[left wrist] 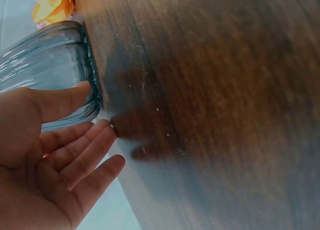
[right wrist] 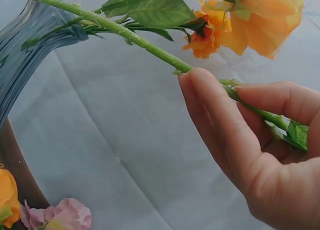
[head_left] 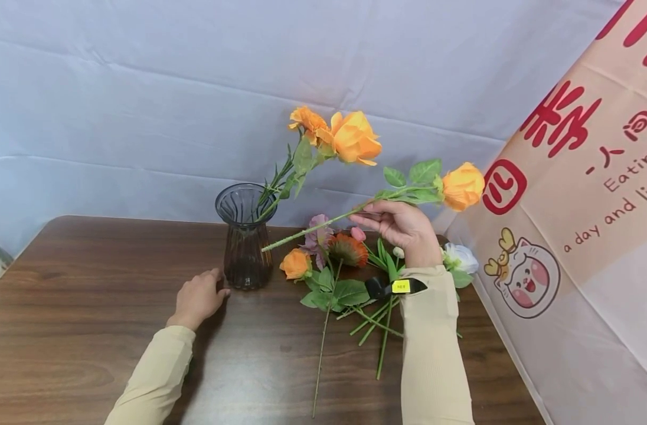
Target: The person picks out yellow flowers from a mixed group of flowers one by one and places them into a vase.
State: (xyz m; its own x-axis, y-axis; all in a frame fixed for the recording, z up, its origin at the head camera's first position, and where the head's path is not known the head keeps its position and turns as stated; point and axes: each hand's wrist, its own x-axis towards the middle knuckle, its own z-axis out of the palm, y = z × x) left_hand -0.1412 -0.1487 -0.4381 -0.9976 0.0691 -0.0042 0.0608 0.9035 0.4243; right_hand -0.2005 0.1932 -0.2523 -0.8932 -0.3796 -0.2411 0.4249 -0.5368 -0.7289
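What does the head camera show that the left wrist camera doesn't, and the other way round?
Only the head view shows the right hand holding an orange rose by its stem, and loose flowers lying on the table. Only the left wrist view shows, close up, the thumb touching the glass. Both show the left hand beside the vase.
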